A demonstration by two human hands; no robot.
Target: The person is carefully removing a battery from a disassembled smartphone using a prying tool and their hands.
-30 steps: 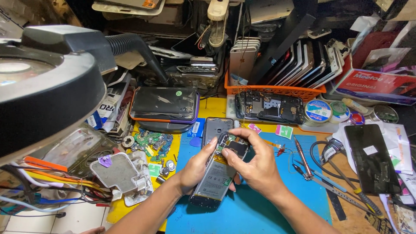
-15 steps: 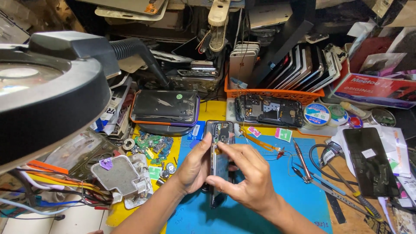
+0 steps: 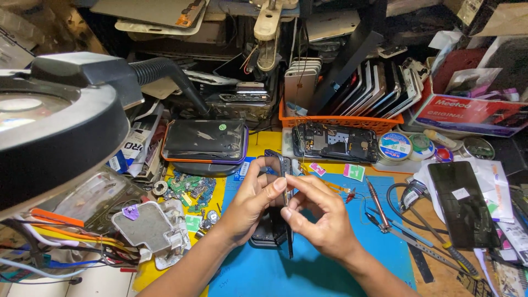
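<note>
Two hands meet over the blue mat [image 3: 352, 269], and what they hold has turned. A second ago the opened phone [image 3: 281, 181] lay tilted with its broad face up toward the camera; now it stands on edge, thin side showing, its lower end near the mat. The left hand [image 3: 250, 201] wraps the phone from behind, thumb on its upper edge. The right hand [image 3: 322, 220] pinches at that thin edge with thumb and forefinger; whether a small tool sits between the fingertips I cannot tell. To my eye the work has moved from the face to the seam along the side.

Largest around them, the round magnifier lamp [image 3: 49, 126] fills the left. Behind, an orange basket [image 3: 341, 122] holds a row of upright screens. A dark phone with a purple rim [image 3: 204, 140] lies flat on the yellow counter [image 3: 264, 143], and a bared phone board [image 3: 335, 142] is beside it. Right of the mat rests a black phone [image 3: 462, 203], then tape rolls [image 3: 395, 146], tweezers [image 3: 379, 206], and green circuit scraps [image 3: 190, 187].
</note>
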